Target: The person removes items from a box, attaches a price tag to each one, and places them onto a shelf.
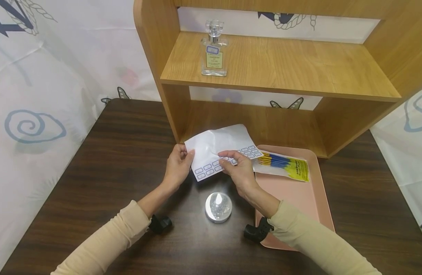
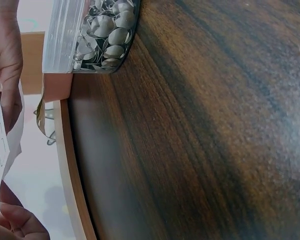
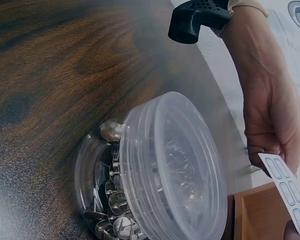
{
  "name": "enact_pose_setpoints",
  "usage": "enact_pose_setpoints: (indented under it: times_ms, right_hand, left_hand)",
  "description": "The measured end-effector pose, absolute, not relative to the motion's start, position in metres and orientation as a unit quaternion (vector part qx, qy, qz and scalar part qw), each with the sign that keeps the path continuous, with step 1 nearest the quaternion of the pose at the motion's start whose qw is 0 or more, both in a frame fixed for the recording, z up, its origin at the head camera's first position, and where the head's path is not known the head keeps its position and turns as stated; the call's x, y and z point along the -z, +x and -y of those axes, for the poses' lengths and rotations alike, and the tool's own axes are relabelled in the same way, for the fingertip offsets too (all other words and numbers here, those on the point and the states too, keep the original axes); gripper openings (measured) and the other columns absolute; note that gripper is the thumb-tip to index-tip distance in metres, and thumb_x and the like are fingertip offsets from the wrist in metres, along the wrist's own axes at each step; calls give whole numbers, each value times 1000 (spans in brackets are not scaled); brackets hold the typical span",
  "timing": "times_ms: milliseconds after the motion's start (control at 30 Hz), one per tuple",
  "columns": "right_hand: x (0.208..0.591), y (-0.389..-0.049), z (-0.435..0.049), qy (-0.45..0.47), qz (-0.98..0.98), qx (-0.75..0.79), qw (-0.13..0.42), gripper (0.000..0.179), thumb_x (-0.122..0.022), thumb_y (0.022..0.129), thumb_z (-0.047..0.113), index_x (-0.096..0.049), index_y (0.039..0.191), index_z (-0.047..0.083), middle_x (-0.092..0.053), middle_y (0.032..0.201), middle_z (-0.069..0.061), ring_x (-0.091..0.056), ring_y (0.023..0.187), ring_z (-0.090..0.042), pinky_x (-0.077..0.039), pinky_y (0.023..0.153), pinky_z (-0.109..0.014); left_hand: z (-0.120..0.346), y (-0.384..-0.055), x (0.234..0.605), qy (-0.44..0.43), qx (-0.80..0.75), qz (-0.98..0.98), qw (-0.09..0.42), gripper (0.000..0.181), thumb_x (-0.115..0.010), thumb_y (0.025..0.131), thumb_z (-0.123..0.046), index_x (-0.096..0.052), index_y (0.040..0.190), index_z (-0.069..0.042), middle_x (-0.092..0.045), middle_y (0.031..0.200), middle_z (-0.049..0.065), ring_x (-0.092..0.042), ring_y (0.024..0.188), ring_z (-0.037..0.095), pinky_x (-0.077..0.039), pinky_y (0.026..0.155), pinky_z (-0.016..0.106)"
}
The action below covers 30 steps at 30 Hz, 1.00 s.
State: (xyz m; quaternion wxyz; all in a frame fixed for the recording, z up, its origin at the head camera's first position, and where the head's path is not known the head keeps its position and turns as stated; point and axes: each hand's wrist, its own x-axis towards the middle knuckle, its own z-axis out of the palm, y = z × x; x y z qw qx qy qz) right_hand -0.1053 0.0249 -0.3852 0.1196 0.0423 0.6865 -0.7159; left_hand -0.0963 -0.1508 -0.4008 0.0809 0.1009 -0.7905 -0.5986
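Observation:
A white sheet of blue-bordered labels is held up above the table, its rows of small labels along the lower edge and the upper part blank. At its left edge, my left hand pinches the paper between thumb and fingers. My right hand has thumb and forefinger pinched at the label rows, right of the middle. Whether a label is lifting there, I cannot tell. Below the hands stands a round clear tub with a translucent lid; metal thumbtacks fill it.
A pink tray lies at the right, holding a packet of blue-handled brushes. Behind is a wooden shelf unit. On its upper board stands a glass perfume bottle bearing a similar blue-bordered label.

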Motion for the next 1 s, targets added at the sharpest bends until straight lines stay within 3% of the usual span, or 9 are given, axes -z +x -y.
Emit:
enact_pose_setpoints:
  times_ms: [1000]
  right_hand:
    - [388, -103, -26, 58, -655, 746, 106, 19, -60, 87, -2, -63, 106, -5, -62, 77, 3, -57, 64, -6, -48, 61, -19]
  left_hand:
    - [150, -96, 400, 102, 600, 790, 74, 17, -53, 95, -10, -48, 104, 2, -61, 89, 18, -50, 57, 5, -42, 51, 18]
